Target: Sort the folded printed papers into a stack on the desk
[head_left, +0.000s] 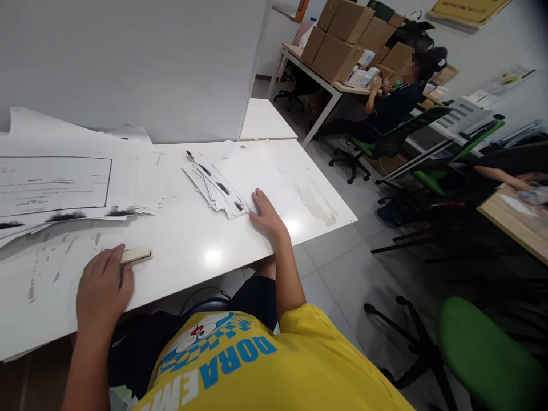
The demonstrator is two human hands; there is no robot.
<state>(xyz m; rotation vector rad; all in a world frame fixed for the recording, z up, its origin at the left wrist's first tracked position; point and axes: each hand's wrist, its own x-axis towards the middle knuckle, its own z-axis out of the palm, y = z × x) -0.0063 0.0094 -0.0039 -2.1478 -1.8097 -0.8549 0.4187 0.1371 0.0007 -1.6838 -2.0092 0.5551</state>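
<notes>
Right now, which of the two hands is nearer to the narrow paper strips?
Right. The right hand rests beside the right end of the paper strips; the left hand is farther off, to their left and lower in the picture, holding a beige tool.

Bright yellow tee (295, 368), short sleeves, the right sleeve (299, 319) sitting loose on the upper arm. The front has a big cartoon print: a blue-and-white face (199, 333) with a red nose, plus blue checkerboard squares running off beside it. Under that there's chunky block lettering (225, 362), bright blue for D-O-R-A then switching to white for E-M, cut off by the frame edge. Bottoms (257, 297) are plain dark navy, ending in a wide hem. Left hand (103, 279) and right hand (268, 214) are bare, forearms too.
</notes>
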